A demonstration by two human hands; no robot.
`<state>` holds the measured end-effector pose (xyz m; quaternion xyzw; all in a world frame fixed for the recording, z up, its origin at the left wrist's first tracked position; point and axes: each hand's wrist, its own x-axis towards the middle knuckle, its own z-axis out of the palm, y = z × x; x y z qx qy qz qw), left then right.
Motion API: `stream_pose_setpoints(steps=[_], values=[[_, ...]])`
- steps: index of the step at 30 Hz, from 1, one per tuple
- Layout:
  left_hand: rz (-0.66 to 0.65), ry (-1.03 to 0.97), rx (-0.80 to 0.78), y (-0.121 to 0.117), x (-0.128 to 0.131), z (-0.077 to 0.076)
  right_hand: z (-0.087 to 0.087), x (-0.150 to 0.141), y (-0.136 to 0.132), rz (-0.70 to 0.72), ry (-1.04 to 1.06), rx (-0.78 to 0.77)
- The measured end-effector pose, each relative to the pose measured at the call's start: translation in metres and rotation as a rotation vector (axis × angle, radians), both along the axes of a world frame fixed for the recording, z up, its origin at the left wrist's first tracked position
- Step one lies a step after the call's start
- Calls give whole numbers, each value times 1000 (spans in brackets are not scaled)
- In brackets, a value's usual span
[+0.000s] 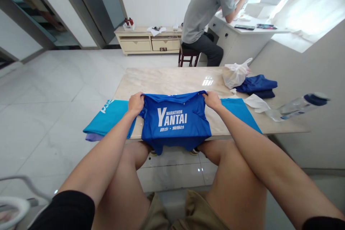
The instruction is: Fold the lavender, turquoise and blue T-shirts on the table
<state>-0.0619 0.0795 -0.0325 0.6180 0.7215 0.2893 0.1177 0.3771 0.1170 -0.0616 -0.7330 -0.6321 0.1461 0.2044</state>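
Across the marble counter (172,79), the left hand (136,103) and right hand (212,100) are gripping a blue shirt (175,124) by its shoulders, fingers closed on the cloth, spreading it unfolded. Folded navy clothes (256,84) are lying stacked nearby, beyond a flat teal shirt (241,109).

On my feed I can make out the wearer's short black sleeves, the left sleeve (63,212) and the right sleeve (323,224), ending on the upper arms. Below them the arms run bare down to the left hand (136,103) and right hand (212,100). Creased khaki shorts (194,214) end above bare knees.
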Motion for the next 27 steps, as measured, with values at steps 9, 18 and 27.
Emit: stream_pose_setpoints(steps=[9, 18, 27], values=[[12, 81, -68, 0, -17, 5, 23, 36, -11, 30, -12, -199], [57, 384, -188, -19, 13, 6, 7, 21, -27, -197, 290, -228], [-206, 422, -439, -82, 95, -84, -51, -68, -103, 654, -309, -115]])
